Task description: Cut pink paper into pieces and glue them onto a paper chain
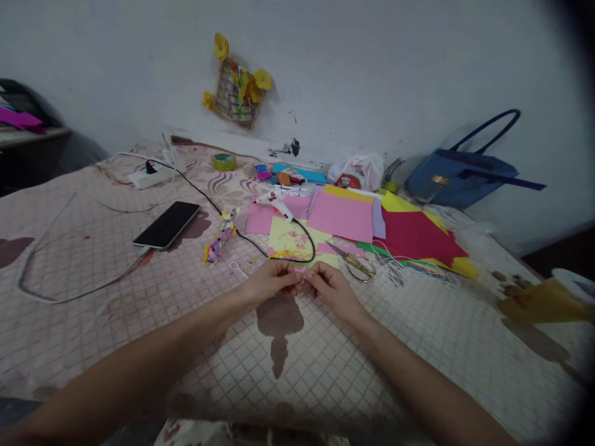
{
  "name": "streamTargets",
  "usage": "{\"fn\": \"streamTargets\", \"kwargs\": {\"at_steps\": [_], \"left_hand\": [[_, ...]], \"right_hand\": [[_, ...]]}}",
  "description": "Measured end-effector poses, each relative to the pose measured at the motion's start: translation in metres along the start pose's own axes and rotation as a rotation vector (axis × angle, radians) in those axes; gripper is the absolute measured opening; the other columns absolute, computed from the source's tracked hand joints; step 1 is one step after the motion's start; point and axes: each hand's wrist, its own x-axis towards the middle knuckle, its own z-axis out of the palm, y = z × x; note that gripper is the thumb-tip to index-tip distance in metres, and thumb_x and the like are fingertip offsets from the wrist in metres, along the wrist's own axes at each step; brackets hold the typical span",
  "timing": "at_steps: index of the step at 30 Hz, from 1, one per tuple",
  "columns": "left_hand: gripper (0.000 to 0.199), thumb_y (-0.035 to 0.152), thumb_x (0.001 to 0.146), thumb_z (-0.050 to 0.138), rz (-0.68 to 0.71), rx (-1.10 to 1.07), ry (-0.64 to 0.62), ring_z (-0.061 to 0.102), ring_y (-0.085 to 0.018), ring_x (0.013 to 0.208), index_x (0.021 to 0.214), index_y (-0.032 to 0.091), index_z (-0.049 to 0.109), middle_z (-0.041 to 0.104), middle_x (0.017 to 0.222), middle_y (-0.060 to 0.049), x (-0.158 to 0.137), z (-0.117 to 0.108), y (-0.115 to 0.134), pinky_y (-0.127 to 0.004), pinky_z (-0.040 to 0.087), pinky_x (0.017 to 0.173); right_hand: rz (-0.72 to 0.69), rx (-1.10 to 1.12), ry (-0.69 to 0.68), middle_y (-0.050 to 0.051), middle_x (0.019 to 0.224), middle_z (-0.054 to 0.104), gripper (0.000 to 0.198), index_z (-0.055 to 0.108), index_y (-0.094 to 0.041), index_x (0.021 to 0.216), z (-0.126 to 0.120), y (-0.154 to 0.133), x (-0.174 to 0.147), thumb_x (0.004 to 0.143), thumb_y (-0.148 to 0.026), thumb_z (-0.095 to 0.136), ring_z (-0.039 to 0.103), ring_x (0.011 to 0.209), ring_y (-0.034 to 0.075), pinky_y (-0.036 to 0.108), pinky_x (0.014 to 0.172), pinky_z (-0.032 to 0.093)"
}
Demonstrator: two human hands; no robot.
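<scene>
Between my fingertips is a small piece of pink paper (301, 271), pinched from both sides. My left hand (275, 279) grips its left end and my right hand (329, 284) its right end, with both hands just above the patterned cloth. Just beyond them, a pale yellow sheet (279, 232) carries pink and yellow paper scraps. A white glue gun (279, 205) lies on the papers, its black cord looping behind my hands. Gold-handled scissors (360, 265) rest to the right of my right hand. To the left lies a strip of purple, yellow and pink paper pieces (220, 236).
A plugged-in phone (167, 224) and a power strip (155, 174) are at left. Green tape (224, 162) sits near the wall. Pink sheets (341, 217), red paper (413, 238), white string (395, 266) and a blue bag (460, 176) are to the right.
</scene>
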Motion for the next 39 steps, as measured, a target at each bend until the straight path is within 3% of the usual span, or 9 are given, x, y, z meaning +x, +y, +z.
{"fn": "streamTargets", "kwargs": {"at_steps": [9,12,15,18,23,30,35,39], "left_hand": [[0.028,0.038,0.074,0.062,-0.034,-0.124,0.022,0.051,-0.007,0.053,0.067,0.011,0.056,0.057,0.064,-0.001,0.004,-0.002,-0.005,-0.020,0.040,0.053],[0.027,0.037,0.072,0.064,-0.075,-0.198,0.049,0.052,-0.006,0.052,0.068,0.011,0.058,0.059,0.064,-0.001,0.005,-0.004,-0.005,-0.019,0.040,0.051],[0.026,0.036,0.070,0.066,-0.116,-0.259,0.054,0.051,-0.006,0.050,0.070,0.010,0.060,0.059,0.062,-0.001,0.005,-0.004,-0.005,-0.019,0.040,0.049],[0.025,0.034,0.068,0.067,-0.126,-0.291,0.035,0.051,-0.006,0.050,0.068,0.010,0.060,0.057,0.058,-0.001,0.004,-0.002,-0.003,-0.018,0.040,0.048],[0.025,0.034,0.067,0.069,-0.148,-0.271,0.015,0.053,-0.007,0.052,0.070,0.010,0.060,0.060,0.063,-0.003,0.004,-0.002,-0.003,-0.019,0.042,0.051],[0.028,0.039,0.074,0.060,0.001,-0.016,-0.006,0.051,-0.006,0.050,0.069,0.011,0.058,0.058,0.062,-0.001,0.006,-0.005,-0.009,-0.020,0.040,0.050],[0.024,0.035,0.075,0.058,0.112,0.131,0.015,0.050,-0.007,0.051,0.066,0.013,0.054,0.055,0.058,0.001,0.005,-0.001,-0.009,-0.019,0.039,0.051],[0.024,0.036,0.075,0.056,0.094,0.117,0.007,0.052,-0.008,0.053,0.068,0.013,0.055,0.058,0.062,0.000,0.004,0.000,-0.008,-0.020,0.041,0.053]], "right_hand": [[-0.041,-0.077,-0.025,-0.002,0.062,0.048,0.022,0.050,-0.019,0.072,-0.003,-0.001,0.000,0.085,-0.037,0.047,0.044,0.052,0.010,0.024,0.050,0.037],[-0.166,-0.147,0.007,0.000,0.076,0.051,0.009,0.049,-0.021,0.087,-0.006,-0.004,0.000,0.085,-0.030,0.048,0.050,0.063,0.012,0.025,0.057,0.042],[-0.342,-0.320,-0.023,0.004,0.091,0.050,0.011,0.052,-0.022,0.093,-0.009,-0.007,0.000,0.082,-0.022,0.051,0.052,0.079,0.015,0.028,0.067,0.045],[-0.467,-0.463,-0.051,0.006,0.092,0.050,0.011,0.057,-0.022,0.091,-0.011,-0.009,0.001,0.083,-0.020,0.050,0.051,0.086,0.018,0.030,0.071,0.045],[-0.549,-0.534,-0.035,0.005,0.088,0.053,0.011,0.058,-0.022,0.086,-0.013,-0.009,0.000,0.085,-0.016,0.049,0.051,0.088,0.018,0.033,0.075,0.043],[-0.468,-0.490,-0.030,0.004,0.082,0.053,0.007,0.057,-0.020,0.080,-0.011,-0.009,0.000,0.083,-0.017,0.052,0.051,0.082,0.017,0.030,0.070,0.042],[-0.270,-0.345,-0.008,0.003,0.080,0.052,0.008,0.053,-0.019,0.077,-0.006,-0.004,0.000,0.082,-0.025,0.053,0.051,0.074,0.015,0.026,0.063,0.043],[-0.124,-0.155,-0.043,0.001,0.073,0.053,0.012,0.050,-0.019,0.080,-0.003,0.002,0.000,0.084,-0.031,0.050,0.052,0.068,0.013,0.027,0.062,0.044]]}}
